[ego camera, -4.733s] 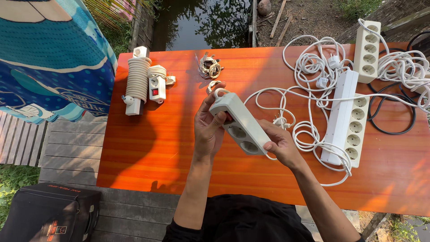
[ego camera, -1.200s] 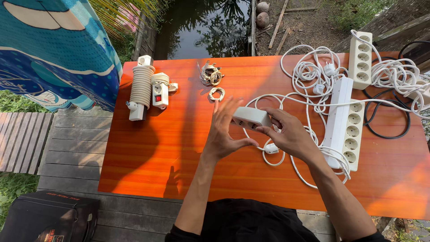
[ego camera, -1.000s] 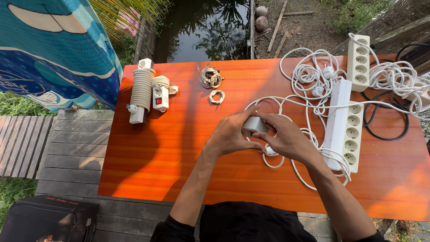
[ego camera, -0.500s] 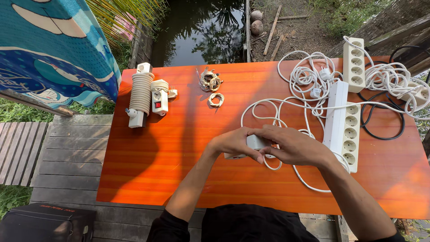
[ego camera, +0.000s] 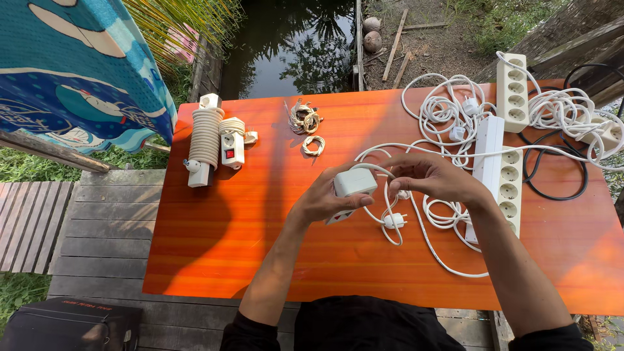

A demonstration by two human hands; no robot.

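My left hand (ego camera: 323,198) grips a white power strip (ego camera: 351,188) end-on, a little above the orange table (ego camera: 260,247). My right hand (ego camera: 432,179) pinches the strip's white cable (ego camera: 383,175) where it arcs over the strip's end. The cable loops down to a white plug (ego camera: 392,221) lying on the table just right of the strip. Both forearms reach in from the bottom edge.
Two wrapped power strips (ego camera: 207,144) lie at the table's left. Small coils of twine ties (ego camera: 305,121) sit behind centre. Loose white strips (ego camera: 497,172), another strip (ego camera: 512,96) and tangled cables (ego camera: 448,110) fill the right. A black bag (ego camera: 65,325) rests on the wooden deck; water lies beyond.
The strip has been turned from lengthwise to end-on and lowered toward the table. My right hand has moved from the strip's body to the cable and drawn a loop over its end.
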